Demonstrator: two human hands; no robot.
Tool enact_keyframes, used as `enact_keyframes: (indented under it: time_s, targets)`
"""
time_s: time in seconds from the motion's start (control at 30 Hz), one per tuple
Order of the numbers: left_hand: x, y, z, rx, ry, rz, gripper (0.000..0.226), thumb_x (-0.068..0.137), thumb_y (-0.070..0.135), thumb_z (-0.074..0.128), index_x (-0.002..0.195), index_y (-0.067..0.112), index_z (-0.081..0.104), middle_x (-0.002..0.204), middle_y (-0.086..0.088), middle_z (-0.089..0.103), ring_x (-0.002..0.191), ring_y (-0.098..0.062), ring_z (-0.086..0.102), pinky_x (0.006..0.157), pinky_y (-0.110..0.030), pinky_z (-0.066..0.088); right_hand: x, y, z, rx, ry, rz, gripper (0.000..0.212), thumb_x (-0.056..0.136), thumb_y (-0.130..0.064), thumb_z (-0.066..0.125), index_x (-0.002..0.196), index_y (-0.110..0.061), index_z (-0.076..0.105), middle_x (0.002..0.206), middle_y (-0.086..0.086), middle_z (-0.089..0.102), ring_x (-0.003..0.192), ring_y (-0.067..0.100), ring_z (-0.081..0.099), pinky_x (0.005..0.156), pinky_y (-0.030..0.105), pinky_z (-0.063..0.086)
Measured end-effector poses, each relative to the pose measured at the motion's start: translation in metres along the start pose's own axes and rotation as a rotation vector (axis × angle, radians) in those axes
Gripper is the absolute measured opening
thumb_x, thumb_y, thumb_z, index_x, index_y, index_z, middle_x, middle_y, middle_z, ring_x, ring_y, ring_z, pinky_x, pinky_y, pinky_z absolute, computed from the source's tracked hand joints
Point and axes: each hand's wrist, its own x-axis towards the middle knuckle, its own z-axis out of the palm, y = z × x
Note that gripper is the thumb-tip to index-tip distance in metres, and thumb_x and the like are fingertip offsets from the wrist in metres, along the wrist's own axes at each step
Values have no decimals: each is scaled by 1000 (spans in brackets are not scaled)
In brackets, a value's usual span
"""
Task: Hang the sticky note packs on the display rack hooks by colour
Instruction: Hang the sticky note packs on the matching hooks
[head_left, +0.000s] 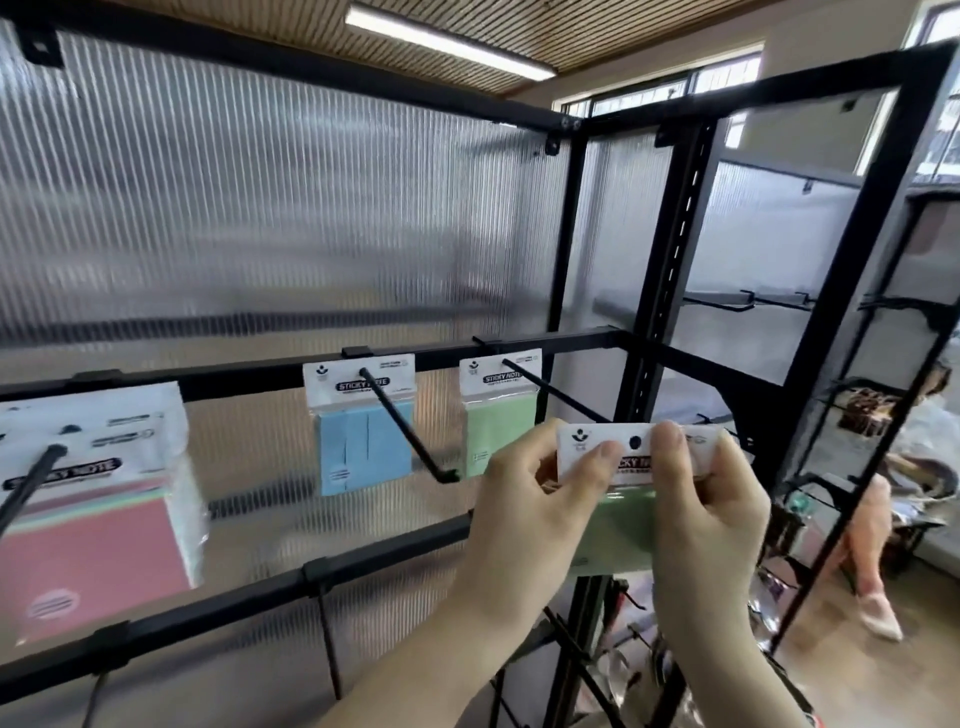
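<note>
Both hands hold a green sticky note pack (621, 530) by its white header card, right in front of the rightmost hook (556, 392). My left hand (524, 509) pinches the card's left side and my right hand (701, 499) pinches its right side, leaving the hang hole visible between the thumbs. Another green pack (501, 413) hangs at the back of that hook. A blue pack (361, 423) hangs on the middle hook (410, 431). A pink pack (96, 504) hangs on the left hook (26, 488), close to the camera.
The black display rack (260, 376) has ribbed translucent back panels and a lower rail with bare hooks. A second black rack (841, 332) stands to the right. A person (878, 551) is partly visible behind it near the floor.
</note>
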Motion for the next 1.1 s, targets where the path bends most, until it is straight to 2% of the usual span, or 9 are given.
enact_keyframes:
  time_s: [0.13, 0.3, 0.4, 0.53, 0.63, 0.7, 0.87, 1.0, 1.1]
  targets:
    - [8, -5, 11, 12, 33, 1, 45, 85, 49, 58, 85, 4, 60, 78, -17, 61, 74, -32, 58, 66, -40, 47, 13, 12, -2, 80, -34, 66, 35, 88, -29, 58, 55, -28, 47, 49, -14, 49, 46, -1, 41, 48, 8, 33]
    - [9, -5, 24, -6, 171, 3, 32, 89, 33, 62, 59, 23, 54, 53, 7, 47, 51, -3, 42, 52, -14, 34, 24, 23, -6, 156, -137, 112, 34, 85, -30, 59, 59, -13, 46, 50, -9, 49, 46, -1, 41, 46, 9, 34]
    - [8, -13, 31, 15, 250, -12, 29, 88, 38, 61, 78, 12, 62, 67, -2, 61, 61, -18, 55, 56, -27, 44, 29, 32, -4, 165, -239, 114, 39, 84, -40, 60, 62, -9, 49, 52, -6, 49, 49, 0, 44, 48, 9, 34]
    - [9, -27, 30, 120, 437, -3, 21, 84, 35, 60, 89, 15, 59, 79, 2, 64, 73, -4, 60, 66, -14, 45, 36, 50, 5, 199, -338, 185, 21, 84, -38, 60, 76, -20, 54, 68, -9, 59, 61, 0, 52, 57, 12, 39]
    - [14, -39, 23, 176, 557, -32, 17, 82, 34, 61, 93, 22, 56, 88, 6, 63, 82, -5, 61, 75, -17, 47, 41, 63, 14, 277, -352, 212, 21, 85, -32, 66, 89, -16, 52, 77, -17, 62, 66, -7, 55, 61, 7, 42]
    - [17, -46, 18, 202, 580, -54, 23, 80, 40, 60, 95, 23, 55, 92, 4, 64, 87, -7, 61, 80, -19, 48, 43, 77, 17, 274, -370, 242, 15, 84, -26, 60, 91, -15, 52, 81, -11, 60, 69, -10, 56, 63, 5, 42]
    - [28, -70, 8, 305, 638, -126, 29, 81, 47, 57, 96, 23, 52, 96, -1, 59, 91, -10, 57, 77, -9, 42, 45, 113, 31, 214, -466, 308, 9, 89, -14, 61, 91, -19, 54, 90, -5, 60, 75, -11, 56, 69, 5, 42]
    - [39, -91, 1, 384, 657, -231, 48, 79, 58, 47, 104, 18, 50, 99, 2, 58, 92, -10, 56, 76, -14, 41, 48, 128, 44, 185, -524, 329, 11, 89, -16, 64, 94, -19, 55, 91, -4, 61, 76, -10, 57, 69, 6, 43]
    - [48, -104, -3, 456, 654, -322, 47, 89, 51, 46, 113, 11, 47, 101, 1, 56, 94, -12, 55, 71, -14, 38, 51, 136, 51, 176, -558, 374, 17, 89, -21, 65, 101, -19, 53, 95, -6, 59, 79, -9, 56, 68, 5, 43]
